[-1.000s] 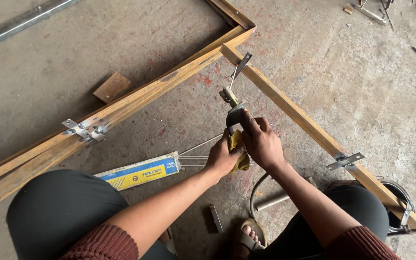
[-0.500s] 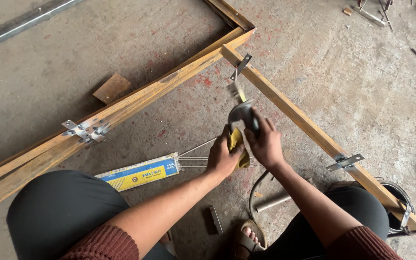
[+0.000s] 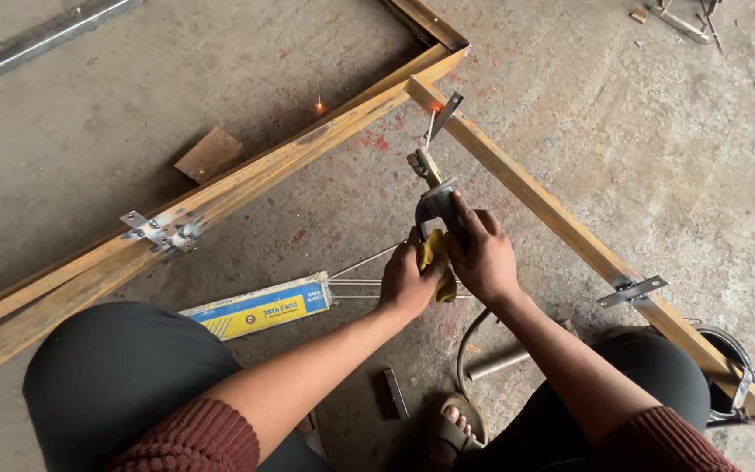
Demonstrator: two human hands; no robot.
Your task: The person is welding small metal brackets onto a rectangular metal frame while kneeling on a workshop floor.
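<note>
Both hands wrapped shut around the dark metal welding electrode holder (image 3: 434, 205), forearms extended forward from between the knees. Left hand (image 3: 408, 281) grips low on the handle over a yellow cloth (image 3: 436, 262); right hand (image 3: 482, 258) clamps just above, thumb lying along the holder body. Thin welding rod (image 3: 430, 131) angles up from the holder, tip at the small steel tab (image 3: 445, 112) on the rusty rectangular steel frame (image 3: 535, 197) on the concrete floor (image 3: 622, 131). Blue-yellow electrode box (image 3: 259, 308) lies near the left forearm.
</note>
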